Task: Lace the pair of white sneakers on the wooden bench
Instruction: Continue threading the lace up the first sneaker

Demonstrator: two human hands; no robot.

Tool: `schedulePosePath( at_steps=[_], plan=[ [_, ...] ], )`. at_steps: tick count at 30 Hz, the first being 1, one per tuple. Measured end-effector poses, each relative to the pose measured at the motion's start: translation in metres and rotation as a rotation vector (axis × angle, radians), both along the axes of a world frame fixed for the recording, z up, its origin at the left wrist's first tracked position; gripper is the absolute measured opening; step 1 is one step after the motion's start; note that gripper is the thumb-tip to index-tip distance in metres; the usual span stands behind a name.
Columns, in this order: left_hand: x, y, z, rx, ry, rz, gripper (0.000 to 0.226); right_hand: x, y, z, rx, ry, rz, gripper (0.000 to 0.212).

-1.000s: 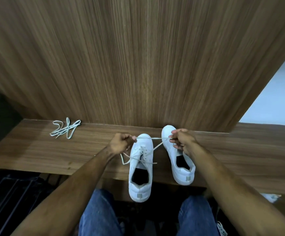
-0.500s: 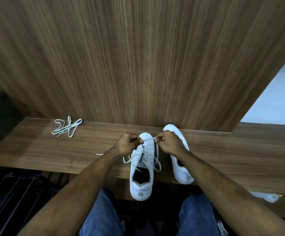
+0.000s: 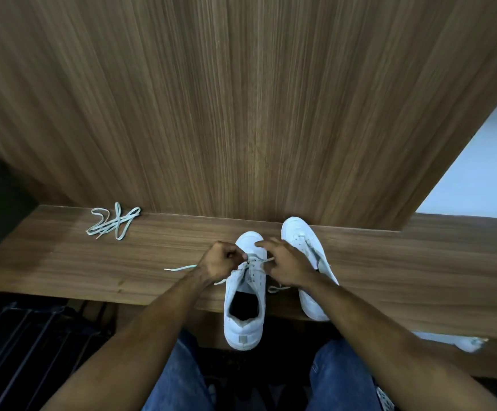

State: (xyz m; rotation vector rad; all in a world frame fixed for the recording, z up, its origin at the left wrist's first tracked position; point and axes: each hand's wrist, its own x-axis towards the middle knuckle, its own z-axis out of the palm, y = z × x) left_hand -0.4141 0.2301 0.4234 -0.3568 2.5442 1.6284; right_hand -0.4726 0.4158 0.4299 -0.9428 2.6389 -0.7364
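The left sneaker (image 3: 245, 295) lies lengthwise across the wooden bench (image 3: 63, 262), toe to the back wall panel (image 3: 241, 99), heel over the front edge. The right sneaker (image 3: 306, 247) stands just beside it, the same way. The left hand (image 3: 219, 261) pinches its lace (image 3: 254, 259) with curled fingers; the right hand (image 3: 285, 266) holds the lace, fingers partly spread. A spare lace (image 3: 112, 222) lies near the back left.

No readable text, label, brand or number appears anywhere.

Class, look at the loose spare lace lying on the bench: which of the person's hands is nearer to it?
Left. The left hand is beside the spare lace, on its side of the near sneaker; the right hand is beyond that sneaker, farther off.
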Motion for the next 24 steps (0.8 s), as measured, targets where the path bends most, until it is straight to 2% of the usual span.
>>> schedulePosePath(
  at_steps=[3,7,10,14,17,21,24],
  plan=[
    [-0.003,0.008,-0.001,-0.055,0.026,-0.02,0.015,0.01,-0.02,-0.004,-0.031,-0.038,-0.033,0.023],
    [0.0,0.0,-0.007,0.009,0.021,0.034,0.022,0.004,-0.013,-0.003,-0.057,-0.017,-0.16,0.029],
    [0.004,-0.001,-0.007,0.034,-0.003,0.029,0.019,-0.001,-0.006,-0.005,-0.025,-0.049,-0.153,0.028],
    [0.001,0.005,-0.017,-0.025,0.023,0.046,0.01,0.005,-0.014,-0.008,-0.094,-0.126,-0.086,0.021],
    [0.003,0.004,-0.027,-0.104,0.041,0.037,0.008,0.008,-0.02,-0.013,-0.069,-0.066,-0.147,0.017],
    [0.014,0.006,-0.034,-0.269,-0.126,0.064,0.013,0.012,-0.022,-0.018,0.016,-0.054,-0.229,0.019],
    [0.019,0.009,-0.044,-0.257,-0.18,0.107,0.003,0.017,-0.026,-0.02,0.049,-0.067,-0.254,0.018]
  ],
)
